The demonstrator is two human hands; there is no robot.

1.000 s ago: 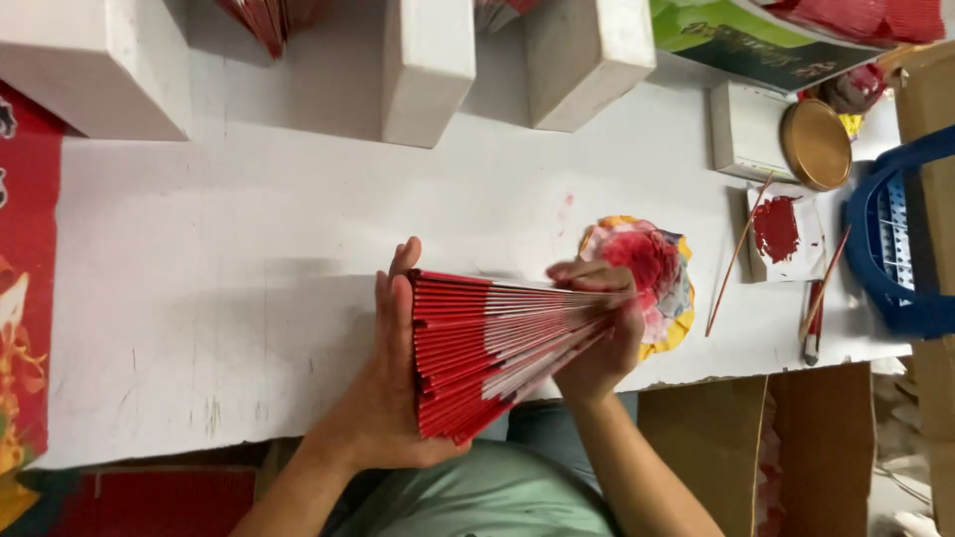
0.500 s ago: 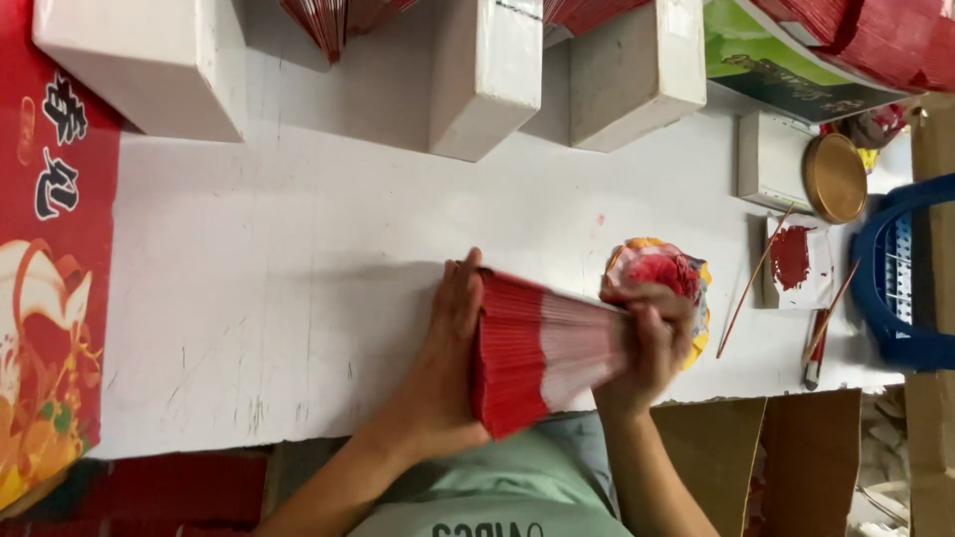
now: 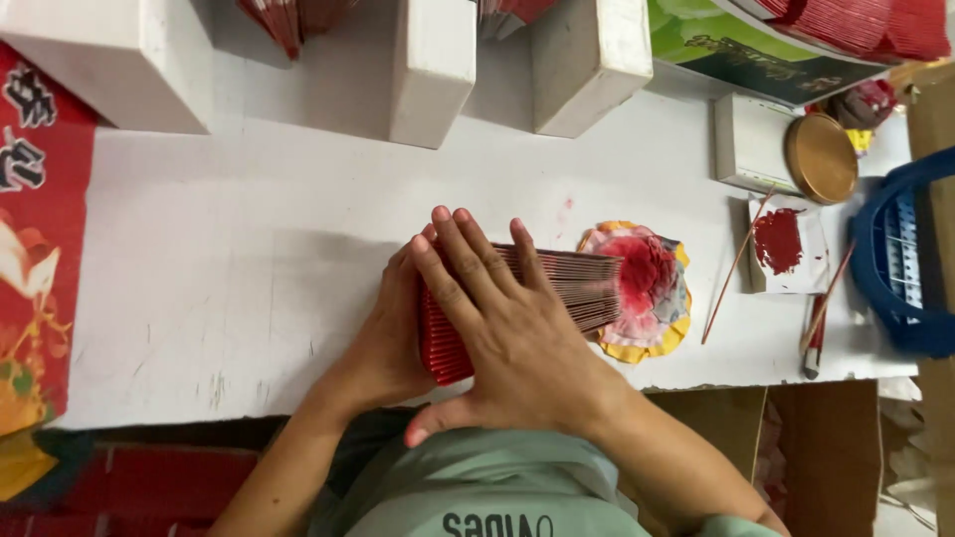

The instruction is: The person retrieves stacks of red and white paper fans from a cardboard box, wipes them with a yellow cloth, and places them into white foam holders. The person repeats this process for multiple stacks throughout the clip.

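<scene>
Fanned red paper-envelope stack (image 3: pixel 567 288) now squared flat on white counter (image 3: pixel 249 278); right hand (image 3: pixel 517 338) fingers spread pressing it, left hand (image 3: pixel 393 343) bracing its end.

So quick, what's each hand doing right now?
Left hand: open, pressed against the red stack's edge.
Right hand: open, flat on top of the stack.

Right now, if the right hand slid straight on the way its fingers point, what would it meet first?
The right hand lies flat on the fanned stack of red paper envelopes, fingers pointing up-left. Past the stack is bare white tabletop, then likely the middle white rectangular block; depth is unclear.
</scene>
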